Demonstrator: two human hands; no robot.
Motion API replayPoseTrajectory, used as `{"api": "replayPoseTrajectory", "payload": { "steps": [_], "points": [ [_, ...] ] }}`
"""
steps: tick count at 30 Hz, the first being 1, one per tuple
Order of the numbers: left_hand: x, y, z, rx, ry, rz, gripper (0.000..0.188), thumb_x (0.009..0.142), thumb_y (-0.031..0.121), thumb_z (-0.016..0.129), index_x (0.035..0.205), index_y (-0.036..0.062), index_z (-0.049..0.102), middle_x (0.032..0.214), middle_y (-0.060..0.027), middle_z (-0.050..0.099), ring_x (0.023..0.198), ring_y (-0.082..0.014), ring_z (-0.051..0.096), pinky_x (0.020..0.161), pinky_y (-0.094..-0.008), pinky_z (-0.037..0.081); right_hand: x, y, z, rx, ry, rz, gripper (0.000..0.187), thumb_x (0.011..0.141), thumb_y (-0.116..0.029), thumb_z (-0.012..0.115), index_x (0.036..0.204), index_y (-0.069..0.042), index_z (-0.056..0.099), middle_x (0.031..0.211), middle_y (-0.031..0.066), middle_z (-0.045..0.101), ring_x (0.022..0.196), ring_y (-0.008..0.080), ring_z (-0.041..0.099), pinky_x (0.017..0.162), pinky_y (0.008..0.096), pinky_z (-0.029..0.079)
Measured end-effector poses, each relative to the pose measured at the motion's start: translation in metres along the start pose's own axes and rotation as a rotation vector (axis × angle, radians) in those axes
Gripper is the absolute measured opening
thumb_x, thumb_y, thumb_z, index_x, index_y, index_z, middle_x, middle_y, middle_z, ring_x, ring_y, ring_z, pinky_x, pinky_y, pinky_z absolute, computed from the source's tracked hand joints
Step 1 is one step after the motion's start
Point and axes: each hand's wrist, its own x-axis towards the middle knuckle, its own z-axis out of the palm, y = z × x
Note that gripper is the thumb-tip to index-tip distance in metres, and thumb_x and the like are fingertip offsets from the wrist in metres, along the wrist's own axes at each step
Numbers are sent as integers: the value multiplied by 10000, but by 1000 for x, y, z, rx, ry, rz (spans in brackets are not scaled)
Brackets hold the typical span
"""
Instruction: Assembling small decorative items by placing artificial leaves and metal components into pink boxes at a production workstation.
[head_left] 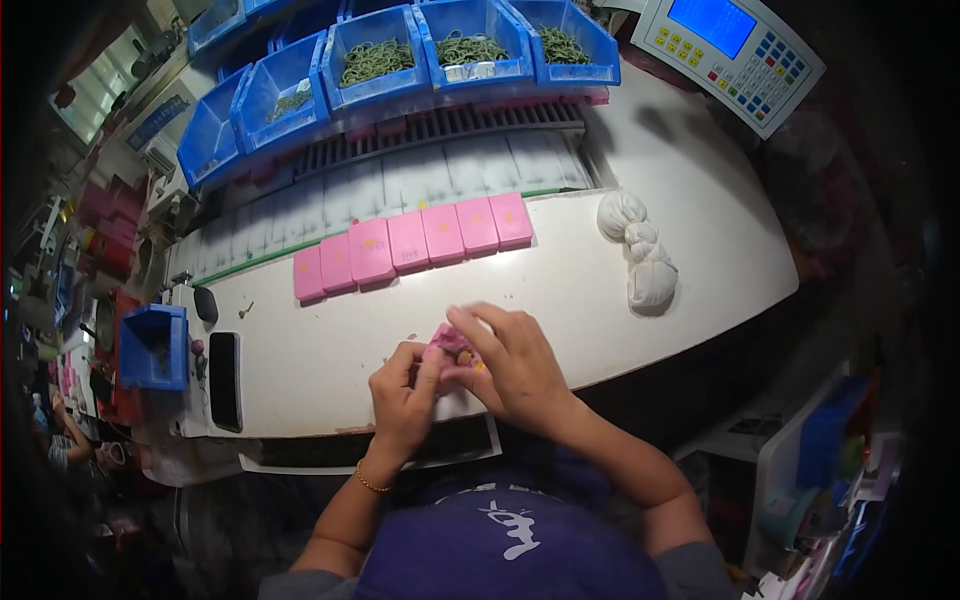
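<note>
A small pink piece (447,337) is held by the fingers of the left hand (403,392) at its left side. It is bordered on the right and below by the right hand (520,365), whose thumb is set along the lower edge; whether it is also gripped by that hand cannot be told. An uneven outline is shown, with a darker hollow near the middle and yellow marks toward the lower right. A tan, rounded spot is seen at the hollow, but it cannot be told whether this belongs to the piece or to a fingertip. The piece is placed on the wearer's side of the row of pink blocks (408,240), well apart from it, opposite its right half. Its full shape is hidden by the fingers.
</note>
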Motion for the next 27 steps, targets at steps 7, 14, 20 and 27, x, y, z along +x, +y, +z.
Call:
{"api": "replayPoseTrajectory", "payload": {
  "steps": [7,14,20,27],
  "points": [
    [2,15,3,60,-59,-107,239,940,169,652,800,-15,590,696,-64,557,590,-117,547,494,-279,407,-59,35,-12,-102,-149,158,636,724,-63,745,1301,-61,478,1034,105,563,857,285,604,688,391,506],
    [12,29,26,448,-166,321,457,651,162,886,906,8,539,878,-126,558,721,-242,584,601,-340,502,-37,16,-15,15,-160,210,807,666,-30,736,1410,-47,421,1006,127,571,897,301,602,721,377,525],
    [15,35,19,450,-192,195,357,759,214,814,887,21,543,811,-131,576,669,-296,591,596,-395,485,-22,10,-14,89,-121,74,642,764,34,677,1364,-42,459,1009,158,589,891,337,594,793,415,507],
    [4,22,11,316,-152,104,205,921,194,613,868,-2,586,669,-135,562,570,-297,578,556,-362,461,-39,19,-17,358,-177,435,464,876,-11,624,1310,-21,460,1036,190,571,939,356,597,818,412,506]
  ]
}}
